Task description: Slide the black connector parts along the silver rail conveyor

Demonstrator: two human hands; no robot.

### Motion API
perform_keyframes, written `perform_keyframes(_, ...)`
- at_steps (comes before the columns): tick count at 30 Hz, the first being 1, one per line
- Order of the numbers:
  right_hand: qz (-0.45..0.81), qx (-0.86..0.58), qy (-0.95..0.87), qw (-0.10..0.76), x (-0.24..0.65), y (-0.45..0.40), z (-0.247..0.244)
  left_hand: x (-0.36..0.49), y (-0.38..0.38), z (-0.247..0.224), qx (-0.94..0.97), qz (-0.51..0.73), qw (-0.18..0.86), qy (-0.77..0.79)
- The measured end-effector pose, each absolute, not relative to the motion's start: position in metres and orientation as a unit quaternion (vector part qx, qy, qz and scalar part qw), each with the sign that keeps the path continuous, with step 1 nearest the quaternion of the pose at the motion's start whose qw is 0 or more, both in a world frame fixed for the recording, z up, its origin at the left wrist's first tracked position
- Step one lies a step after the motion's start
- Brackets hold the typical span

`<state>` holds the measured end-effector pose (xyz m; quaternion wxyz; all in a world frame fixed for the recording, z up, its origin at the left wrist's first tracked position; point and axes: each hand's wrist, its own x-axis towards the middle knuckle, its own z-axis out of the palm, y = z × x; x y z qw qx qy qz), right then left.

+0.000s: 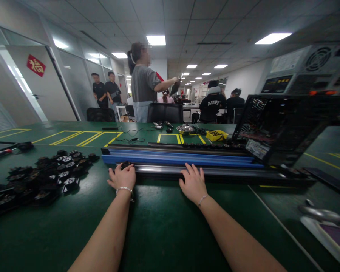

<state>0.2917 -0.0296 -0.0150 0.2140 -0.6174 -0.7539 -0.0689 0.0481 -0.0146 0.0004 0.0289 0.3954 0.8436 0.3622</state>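
Note:
A long dark metal rail [161, 170] lies crosswise on the green table in front of me. At its left end my left hand [123, 176] is closed around a small black part [126, 165], mostly covered by the fingers. My right hand [193, 182] rests on the rail near its middle, fingers spread. Just behind the rail runs a blue rail [158, 158], with further dark rails beyond it. A pile of small black parts with metal plates [65, 166] spreads over the table to the left of my left hand.
On the right stands an open black computer case [283, 124] with a grey unit above it. A metal bowl [184, 129], a yellow tray [217, 135] and cables lie at the back. Near the right edge is a white-edged device [325, 238]. Several people are beyond the table.

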Motion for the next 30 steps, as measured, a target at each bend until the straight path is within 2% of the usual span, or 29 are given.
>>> perform_keyframes(30, -0.076, -0.616, -0.752, 0.224, 0.293, -0.030, -0.016, 0.015, -0.005, -0.001, 0.383, 0.373, 0.044, 0.844)
